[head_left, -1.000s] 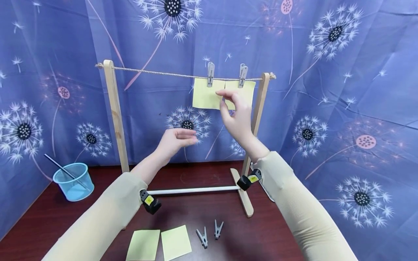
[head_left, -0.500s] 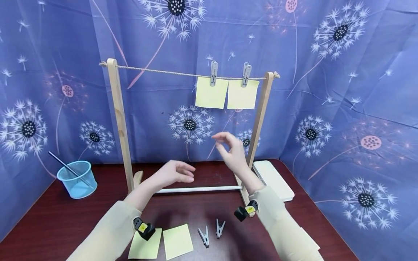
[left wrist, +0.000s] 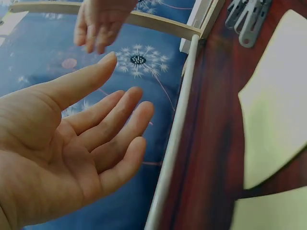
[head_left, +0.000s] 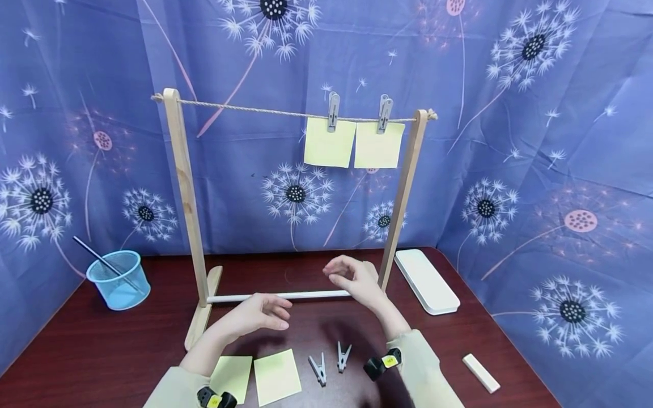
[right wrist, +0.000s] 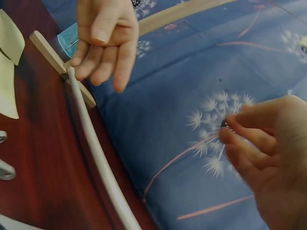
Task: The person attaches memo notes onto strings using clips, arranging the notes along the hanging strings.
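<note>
My left hand [head_left: 257, 314] hovers over the table with relaxed fingers, holding nothing; its bare palm shows in the left wrist view. Just behind the clothespins, my right hand [head_left: 354, 277] is in the air with loosely curved fingers and nothing in them. Below the hands lie two yellow sticky notes, a left note [head_left: 232, 374] partly covered by my left forearm and a right note [head_left: 278, 377]. Beside them are two grey clothespins, one clothespin [head_left: 318, 369] nearer and another clothespin [head_left: 343, 357]. Two more yellow notes [head_left: 329, 143] hang from the rope [head_left: 255, 109], each held by a grey clothespin [head_left: 333, 112].
A wooden frame [head_left: 186, 187] with a white crossbar [head_left: 306, 294] carries the rope. At the left stands a blue mesh cup [head_left: 118, 280] with a pen in it. A white case [head_left: 427, 282] and a small white bar [head_left: 481, 373] lie at the right. Patterned blue cloth hangs behind.
My right hand has come down from the hanging right note to a low place over the crossbar. My left hand has also lowered toward the table. The hanging notes stay clipped.
</note>
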A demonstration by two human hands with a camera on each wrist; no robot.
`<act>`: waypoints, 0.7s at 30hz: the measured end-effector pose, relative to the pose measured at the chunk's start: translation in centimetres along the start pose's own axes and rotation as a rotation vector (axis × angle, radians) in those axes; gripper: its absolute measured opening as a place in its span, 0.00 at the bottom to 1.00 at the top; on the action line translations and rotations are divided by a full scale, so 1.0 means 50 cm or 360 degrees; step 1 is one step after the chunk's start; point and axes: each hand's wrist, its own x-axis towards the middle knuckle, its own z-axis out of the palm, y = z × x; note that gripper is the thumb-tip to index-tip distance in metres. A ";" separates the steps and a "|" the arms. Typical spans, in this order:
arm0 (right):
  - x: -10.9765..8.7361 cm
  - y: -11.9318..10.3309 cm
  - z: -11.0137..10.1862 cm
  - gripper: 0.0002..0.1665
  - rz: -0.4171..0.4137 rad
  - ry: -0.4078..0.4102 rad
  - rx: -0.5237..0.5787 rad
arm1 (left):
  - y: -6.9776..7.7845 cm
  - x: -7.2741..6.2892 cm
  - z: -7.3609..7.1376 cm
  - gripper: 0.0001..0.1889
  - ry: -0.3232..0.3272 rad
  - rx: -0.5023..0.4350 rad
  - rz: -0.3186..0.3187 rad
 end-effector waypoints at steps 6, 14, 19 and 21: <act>-0.028 0.028 0.009 0.12 0.0113 -0.0332 0.0108 | -0.041 -0.017 0.007 0.28 -0.0014 -0.0080 -0.0046; -0.057 0.059 0.008 0.14 0.0135 -0.0437 0.0215 | -0.070 -0.040 -0.003 0.28 -0.0046 0.0042 -0.0093; -0.074 0.073 0.010 0.16 0.0236 -0.0442 0.0224 | -0.081 -0.059 -0.029 0.26 -0.0082 0.0080 -0.0133; -0.078 0.077 0.013 0.16 0.0273 -0.0446 0.0235 | -0.083 -0.068 -0.042 0.25 -0.0097 0.0103 -0.0132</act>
